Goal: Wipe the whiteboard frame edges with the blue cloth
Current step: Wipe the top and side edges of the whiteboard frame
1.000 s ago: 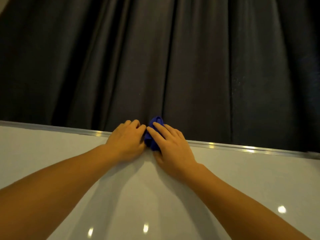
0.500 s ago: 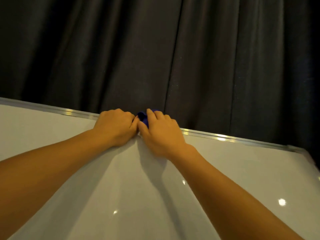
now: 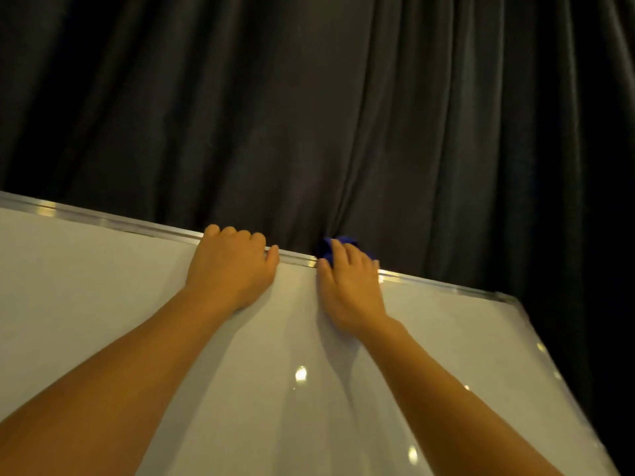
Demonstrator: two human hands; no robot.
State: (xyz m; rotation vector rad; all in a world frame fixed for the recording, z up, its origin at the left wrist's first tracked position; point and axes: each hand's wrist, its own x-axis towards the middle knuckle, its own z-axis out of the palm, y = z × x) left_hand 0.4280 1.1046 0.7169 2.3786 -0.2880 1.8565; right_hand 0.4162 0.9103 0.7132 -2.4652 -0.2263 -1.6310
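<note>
The whiteboard [image 3: 103, 304] fills the lower view, with its silver frame edge [image 3: 103, 221] running along the top and down to a corner at the right. My left hand [image 3: 233, 269] grips the top frame edge, its fingers curled over it. My right hand [image 3: 350, 283] holds the bunched blue cloth [image 3: 331, 247] against the top edge, a hand's width to the right of the left hand. Most of the cloth is hidden under the fingers.
A dark pleated curtain [image 3: 309, 115] hangs right behind the board. The board's top right corner [image 3: 505, 298] lies right of my right hand, and the right frame edge [image 3: 549, 372] runs down from there.
My hands were together at the cloth; now they are apart. The right hand has slid the cloth rightward along the top edge, and the view has shifted so the right corner shows.
</note>
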